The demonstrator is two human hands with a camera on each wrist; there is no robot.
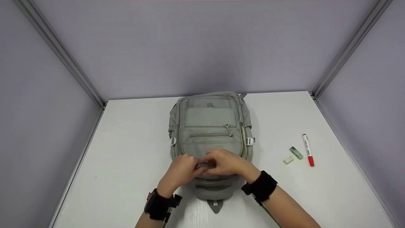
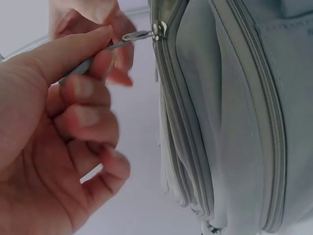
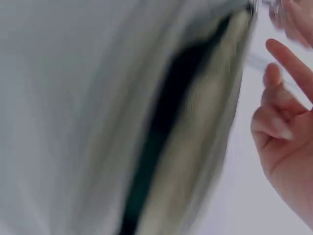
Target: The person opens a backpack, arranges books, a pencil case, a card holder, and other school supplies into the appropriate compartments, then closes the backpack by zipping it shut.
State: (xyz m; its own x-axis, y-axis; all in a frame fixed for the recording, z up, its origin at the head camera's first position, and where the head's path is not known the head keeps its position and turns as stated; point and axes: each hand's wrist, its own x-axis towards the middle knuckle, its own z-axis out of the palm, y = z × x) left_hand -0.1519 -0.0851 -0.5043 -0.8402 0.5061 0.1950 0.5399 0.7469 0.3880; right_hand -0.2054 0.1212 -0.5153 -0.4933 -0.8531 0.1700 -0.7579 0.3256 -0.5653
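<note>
A grey backpack (image 1: pixel 210 133) lies flat on the white table (image 1: pixel 126 152), front pocket up. Both hands meet at its near end. My left hand (image 1: pixel 182 172) pinches a metal zipper pull (image 2: pixel 133 37) between thumb and forefinger; its other fingers (image 2: pixel 90 117) are curled. The slider sits at the end of a zipper track on the backpack's side (image 2: pixel 234 122). My right hand (image 1: pixel 228 164) lies curled over the bag right beside the pull, and its fingertips (image 2: pixel 120 73) show behind the tab. The blurred right wrist view shows a dark open zipper gap (image 3: pixel 164 127) and my right hand's fingers (image 3: pixel 281 127); its grip is unclear.
To the right of the bag lie a red-capped white marker (image 1: pixel 308 149), a green eraser (image 1: pixel 296 152) and a small white eraser (image 1: pixel 288 160). Lilac partition walls (image 1: pixel 202 47) close in the table on three sides. Black wrist straps (image 1: pixel 261 186) sit on both forearms.
</note>
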